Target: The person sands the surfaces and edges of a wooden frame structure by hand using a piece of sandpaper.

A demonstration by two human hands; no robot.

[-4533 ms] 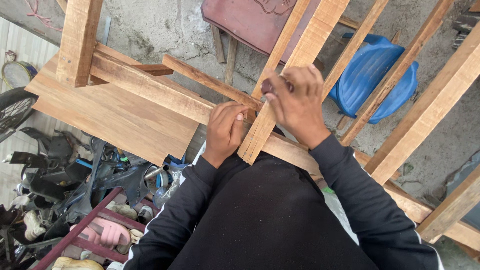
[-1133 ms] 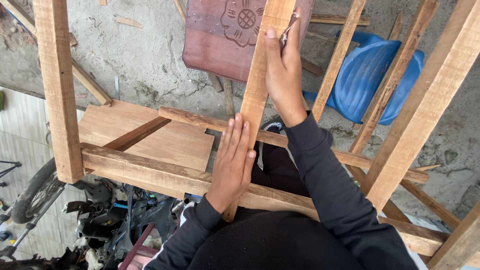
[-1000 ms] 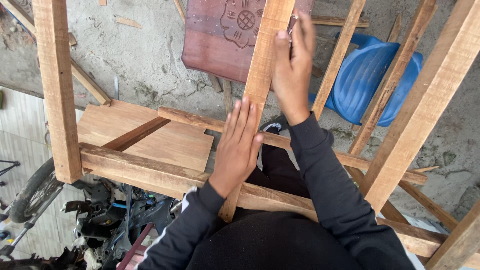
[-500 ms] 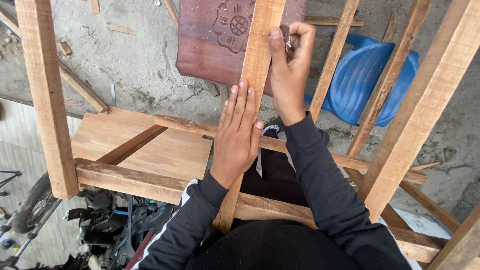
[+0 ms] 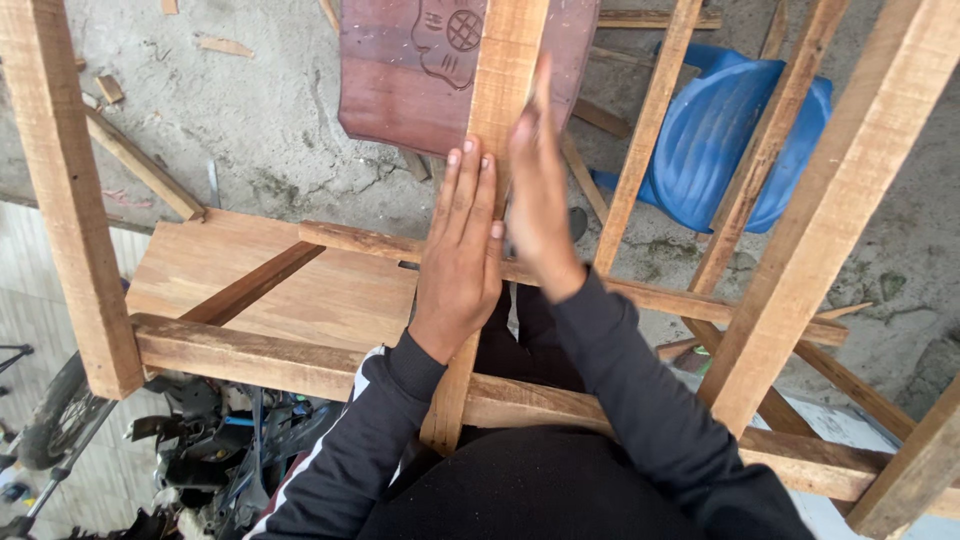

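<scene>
Fingers point(image 5: 470, 190) of left hand point(image 5: 460, 260): straight, together, pressed flat on wooden slat point(image 5: 500, 100), gripping nothing | slat: lies up the middle of the wooden frame point(image 5: 250, 355), crossing its rails | right hand point(image 5: 540, 190): open, edge-on against slat's right side, blurred, holding nothing | handling: likely stiff, light, rough-sawn; best gripped by its long edges.
</scene>
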